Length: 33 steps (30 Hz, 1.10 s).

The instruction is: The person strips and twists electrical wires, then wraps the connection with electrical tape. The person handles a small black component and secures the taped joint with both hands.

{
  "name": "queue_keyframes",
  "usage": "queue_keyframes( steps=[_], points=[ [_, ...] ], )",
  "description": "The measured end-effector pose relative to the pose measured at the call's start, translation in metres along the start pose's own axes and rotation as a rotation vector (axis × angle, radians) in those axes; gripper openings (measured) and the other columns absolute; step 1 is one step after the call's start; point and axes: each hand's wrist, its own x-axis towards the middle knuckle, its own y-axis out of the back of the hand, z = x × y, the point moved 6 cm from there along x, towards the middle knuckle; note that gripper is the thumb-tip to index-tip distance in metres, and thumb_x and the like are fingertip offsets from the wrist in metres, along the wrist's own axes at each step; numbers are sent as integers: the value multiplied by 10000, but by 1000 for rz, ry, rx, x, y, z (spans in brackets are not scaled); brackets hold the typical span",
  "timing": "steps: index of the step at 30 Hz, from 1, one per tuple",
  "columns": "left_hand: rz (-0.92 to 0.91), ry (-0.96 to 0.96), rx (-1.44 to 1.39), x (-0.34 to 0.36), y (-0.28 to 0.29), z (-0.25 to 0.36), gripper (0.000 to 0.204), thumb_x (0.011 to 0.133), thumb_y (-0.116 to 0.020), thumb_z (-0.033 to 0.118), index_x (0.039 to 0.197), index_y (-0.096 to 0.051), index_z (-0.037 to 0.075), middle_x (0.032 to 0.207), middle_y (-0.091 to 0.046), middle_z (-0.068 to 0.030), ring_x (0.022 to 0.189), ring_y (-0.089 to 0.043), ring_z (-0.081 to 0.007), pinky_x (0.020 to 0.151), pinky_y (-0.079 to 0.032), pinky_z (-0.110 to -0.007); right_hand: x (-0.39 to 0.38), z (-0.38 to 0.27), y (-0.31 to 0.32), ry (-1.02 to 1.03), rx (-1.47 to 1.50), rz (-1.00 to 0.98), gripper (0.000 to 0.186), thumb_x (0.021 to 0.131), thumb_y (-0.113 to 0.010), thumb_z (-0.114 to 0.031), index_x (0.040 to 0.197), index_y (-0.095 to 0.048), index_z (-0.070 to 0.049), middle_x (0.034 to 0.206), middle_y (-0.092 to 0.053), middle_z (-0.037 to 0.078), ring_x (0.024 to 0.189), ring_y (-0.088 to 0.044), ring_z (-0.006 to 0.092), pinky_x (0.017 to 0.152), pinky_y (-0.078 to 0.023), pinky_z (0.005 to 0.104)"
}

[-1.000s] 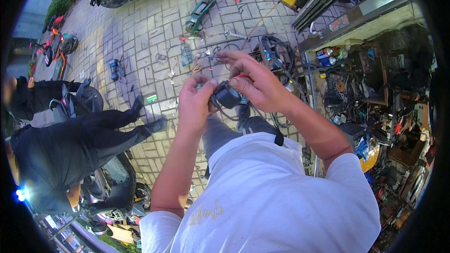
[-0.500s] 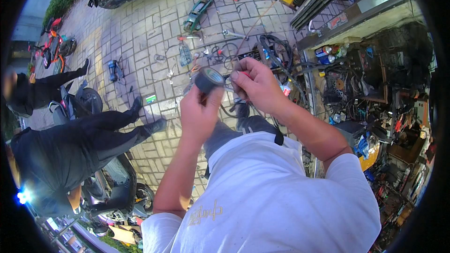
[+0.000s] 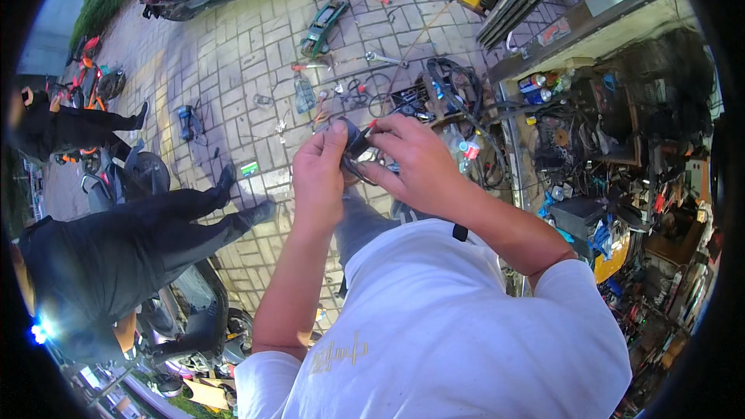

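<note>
A roll of black tape (image 3: 355,138) is gripped between the thumb and fingers of my left hand (image 3: 317,178), its side now turned mostly out of sight. Close against it on the right, my right hand (image 3: 419,161) is closed, its thumb and fingers bent around a thin dark cable (image 3: 355,170). A small bit of red shows at the right fingertips. Whether the cable touches the tape is hard to make out, since my fingers cover much of both.
Tools and parts lie on the paving beyond my hands: a wrench (image 3: 382,58), a clear bottle (image 3: 303,97), a green tool (image 3: 323,29) and coiled black hoses (image 3: 458,81). Two people in dark clothes are at left near scooters. Cluttered shelves (image 3: 590,155) stand at right.
The tape roll has turned so that its round face no longer shows. My right hand has moved slightly down and closer to the left, its thumb now lower beneath the roll.
</note>
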Motion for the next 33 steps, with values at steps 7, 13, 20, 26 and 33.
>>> queue_keyframes(
  steps=[7,13,20,26,33],
  points=[
    [-181,82,10,0,1,-4,223,917,-624,267,844,-621,57,728,-571,23,559,-480,-45,540,-438,-182,4,34,-9,-279,534,-71,294,843,-678,-270,897,-650,18,898,-557,86,845,-546,213,751,-445,334],
    [-106,-448,698,-17,-9,12,152,837,-684,128,898,-618,5,770,-587,-62,703,-573,-164,612,-472,-297,-5,43,-15,-937,1328,-171,331,884,-645,-335,870,-676,-6,757,-571,-16,773,-516,100,682,-387,298],
    [41,-501,1007,-19,-8,-2,252,864,-674,255,799,-614,18,665,-563,-105,600,-519,-281,583,-428,-352,9,38,4,-427,599,-43,353,906,-604,-306,927,-650,43,715,-571,69,751,-560,185,720,-438,320],
    [141,-18,216,-6,9,-34,358,966,-533,315,721,-572,58,623,-505,28,514,-413,-69,443,-304,-227,-34,43,-52,-454,653,-109,349,899,-595,-245,1120,-599,24,885,-645,150,857,-624,241,788,-478,334],
    [-56,266,-168,1,6,-36,291,943,-528,238,699,-496,81,582,-448,-4,471,-371,-102,454,-306,-252,-12,49,-30,-432,605,-224,371,856,-694,-159,1137,-610,69,1322,-522,198,1238,-492,217,963,-436,333]
  ],
)
